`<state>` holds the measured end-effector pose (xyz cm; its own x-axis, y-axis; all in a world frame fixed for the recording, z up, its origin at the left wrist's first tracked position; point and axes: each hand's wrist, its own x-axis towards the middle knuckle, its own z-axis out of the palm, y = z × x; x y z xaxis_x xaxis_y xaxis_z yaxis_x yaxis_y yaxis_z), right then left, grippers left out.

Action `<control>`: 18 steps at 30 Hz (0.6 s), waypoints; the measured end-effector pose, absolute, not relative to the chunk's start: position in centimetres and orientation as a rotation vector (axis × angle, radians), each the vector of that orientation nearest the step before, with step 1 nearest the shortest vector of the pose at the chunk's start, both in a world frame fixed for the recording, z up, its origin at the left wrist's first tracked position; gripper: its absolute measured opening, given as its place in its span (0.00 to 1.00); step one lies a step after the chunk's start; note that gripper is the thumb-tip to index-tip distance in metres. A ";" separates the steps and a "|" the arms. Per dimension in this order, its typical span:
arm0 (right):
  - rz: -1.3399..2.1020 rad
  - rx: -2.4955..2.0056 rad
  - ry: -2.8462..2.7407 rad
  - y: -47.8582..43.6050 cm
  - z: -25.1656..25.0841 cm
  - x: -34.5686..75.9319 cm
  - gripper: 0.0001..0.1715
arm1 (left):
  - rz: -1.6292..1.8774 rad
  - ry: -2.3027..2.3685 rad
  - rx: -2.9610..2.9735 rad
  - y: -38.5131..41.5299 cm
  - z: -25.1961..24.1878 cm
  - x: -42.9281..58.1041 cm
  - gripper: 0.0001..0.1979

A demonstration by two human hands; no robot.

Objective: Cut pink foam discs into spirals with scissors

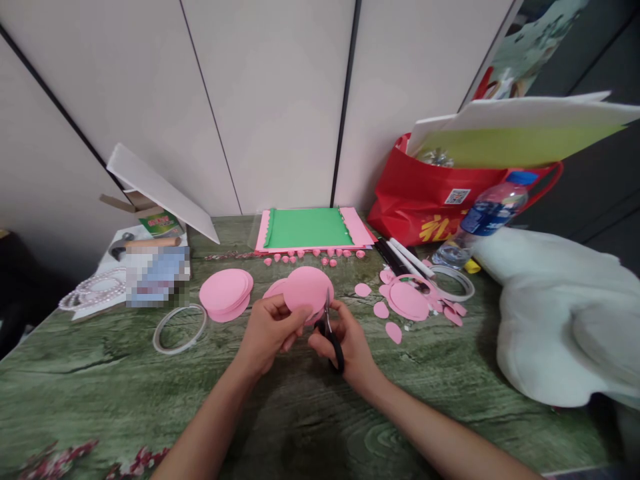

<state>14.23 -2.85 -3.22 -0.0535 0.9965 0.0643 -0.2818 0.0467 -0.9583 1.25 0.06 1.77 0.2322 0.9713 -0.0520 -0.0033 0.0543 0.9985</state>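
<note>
Between thumb and fingers, my left hand (270, 330) pinches a pink paper circle (306, 291), raised a little above the table. My right hand (350, 343) is closed round black-handled scissors (327, 330), their blades pointing up at the circle's right edge. Whether the blades have cut into the paper I cannot tell. Behind the held circle, more pink paper (273, 289) shows partly hidden. A stack of pink paper circles (225, 292) lies left of my hands. To the right are cut pink rings and rounds (409, 299) with small petal-shaped pieces (393, 332).
Small pink rolled pieces (330, 253) line up before green and pink sheets (309, 228). Tape rolls (180, 329) lie on both sides. Pens (400, 257), a water bottle (483, 217), a red bag (440, 190) and a white plush thing (555, 320) are right; bead strings (95, 290) are left.
</note>
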 end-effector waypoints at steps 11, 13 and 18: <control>1.374 -0.951 -1.068 -2.9 -3.2 14.3 0.30 | 1.020 1.014 1.199 0.0 2.5 1.3 0.12; 1.384 -0.948 -1.071 -2.9 -3.3 14.3 0.30 | 1.014 0.996 1.175 0.0 2.6 1.4 0.12; 1.400 -0.954 -1.083 -3.0 -3.6 14.1 0.30 | 1.047 0.990 1.156 -0.1 2.7 1.5 0.12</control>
